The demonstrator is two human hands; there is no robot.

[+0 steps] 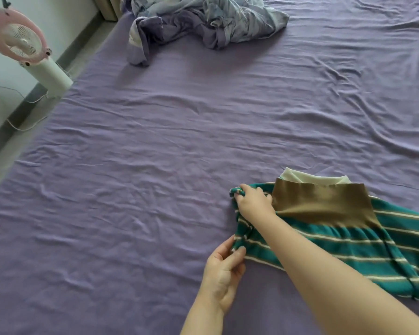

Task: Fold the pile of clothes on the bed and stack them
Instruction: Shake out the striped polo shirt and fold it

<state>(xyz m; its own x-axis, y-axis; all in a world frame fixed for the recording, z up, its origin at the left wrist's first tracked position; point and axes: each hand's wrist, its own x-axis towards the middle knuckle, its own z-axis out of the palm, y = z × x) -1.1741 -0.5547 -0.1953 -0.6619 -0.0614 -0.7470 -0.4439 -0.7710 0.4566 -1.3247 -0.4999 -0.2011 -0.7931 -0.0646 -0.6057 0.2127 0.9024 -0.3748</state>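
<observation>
Nearest my lens, the left hand (224, 269) comes up from the bottom edge, palm turned toward me, and its fingers (237, 256) with the thumb pinch the near left corner of a green striped garment (348, 247). Beyond those fingers, my right hand (253, 201) reaches in across the fabric on a long bare forearm; its fingers (242, 189) are curled tight round a bunched bit of the same garment's far left edge. Between the two sets of fingers the left edge of the cloth runs up in a loose, rumpled line.

To the right of the right fingers, touching them, a brown folded garment (324, 201) lies on top of the striped one. A cream-white piece (307, 177) peeks out from under the brown one's far edge. All three lie together on the purple bedsheet (155, 177), which is creased all over.

Well beyond the fingers, toward the far end of the bed, a crumpled heap of lilac and pale printed fabric (203, 22) lies unfolded. Far off to the left of the fingers, on the floor beside the bed, I see a pink and white fan (22, 42) with its white cord trailing.
</observation>
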